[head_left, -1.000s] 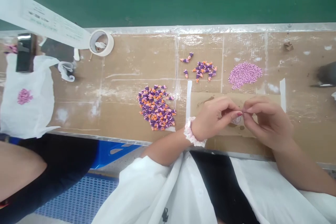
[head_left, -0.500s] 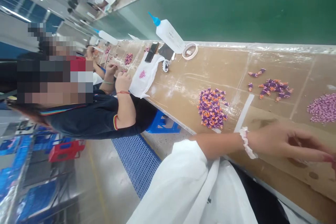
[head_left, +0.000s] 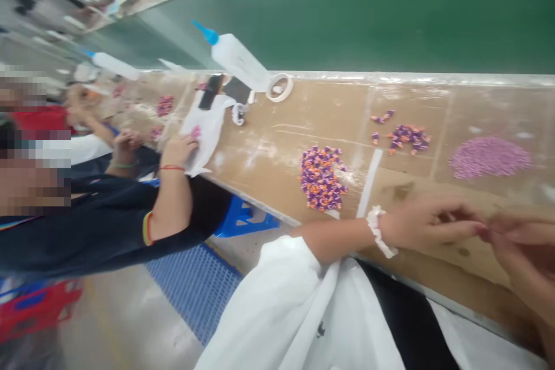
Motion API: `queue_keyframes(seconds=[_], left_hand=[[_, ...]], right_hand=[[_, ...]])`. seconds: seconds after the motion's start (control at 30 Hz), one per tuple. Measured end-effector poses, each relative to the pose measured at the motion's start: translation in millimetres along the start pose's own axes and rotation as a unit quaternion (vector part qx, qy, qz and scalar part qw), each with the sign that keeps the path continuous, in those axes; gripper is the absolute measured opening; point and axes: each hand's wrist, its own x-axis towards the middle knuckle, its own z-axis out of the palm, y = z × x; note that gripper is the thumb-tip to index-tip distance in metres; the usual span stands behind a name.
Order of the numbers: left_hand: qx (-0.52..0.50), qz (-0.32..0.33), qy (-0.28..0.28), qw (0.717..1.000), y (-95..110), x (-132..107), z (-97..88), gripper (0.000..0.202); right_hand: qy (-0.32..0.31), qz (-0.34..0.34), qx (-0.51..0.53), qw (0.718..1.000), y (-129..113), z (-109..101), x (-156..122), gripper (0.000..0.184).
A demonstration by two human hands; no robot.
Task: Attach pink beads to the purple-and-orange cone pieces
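Note:
My left hand [head_left: 433, 224], with a white band at the wrist, reaches over the table, its thumb and fingertips pinched together. Against those fingertips, at the right edge of the view, my right hand [head_left: 526, 248] is also closed in a pinch. Whatever lies between the fingers is too small and blurred to make out. Beyond my hands spreads a pile of small pink-purple pieces [head_left: 489, 157]. A small group of purple and orange pieces [head_left: 409, 139] lies farther left, and a larger heap of the same pieces [head_left: 323, 178] sits left of my left wrist.
A white strip [head_left: 370, 184] lies beside the larger heap. Farther back are a tape roll [head_left: 280, 88], a white squeeze bottle [head_left: 240, 60] with a blue nozzle, a phone [head_left: 210, 92] and a white sheet [head_left: 212, 136]. A co-worker's hand [head_left: 177, 151] touches the sheet.
The view has swung right, so the table's things appear farther left. My right hand has come into view at my left fingertips. The co-worker's nearer hand has moved onto the white sheet.

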Motion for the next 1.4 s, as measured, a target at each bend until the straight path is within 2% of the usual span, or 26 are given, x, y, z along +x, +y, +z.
queue_keyframes(seconds=[0.1,0.13,0.33,0.53,0.67,0.8,1.1,1.4], left_hand=[[0.078,0.083,0.038,0.993,3,-5,-0.8,0.02],[0.099,0.099,0.046,0.989,3,-6,-1.5,0.024],[0.163,0.157,0.041,0.973,6,-11,-5.0,0.019],[0.123,0.126,0.042,0.983,9,-12,-2.8,0.018],[0.001,0.073,0.04,0.997,6,-13,0.5,0.02],[-0.083,0.035,0.03,0.995,5,-14,1.3,0.02],[-0.095,0.005,0.042,0.995,2,-13,1.2,0.026],[-0.034,0.035,0.047,0.998,7,-13,2.8,0.021]], right_hand=[[-0.03,-0.088,0.021,0.995,-12,7,6,0.029],[-0.031,-0.099,0.023,0.994,-15,9,8,0.03],[-0.058,-0.086,0.027,0.994,-27,14,14,0.03],[-0.07,-0.071,0.067,0.993,-32,13,16,0.024],[-0.042,-0.052,0.071,0.995,-33,15,15,0.027],[-0.024,-0.051,0.069,0.996,-33,14,14,0.03],[-0.016,-0.03,0.062,0.998,-32,17,14,0.021],[-0.027,-0.011,0.082,0.996,-32,16,16,0.019]])
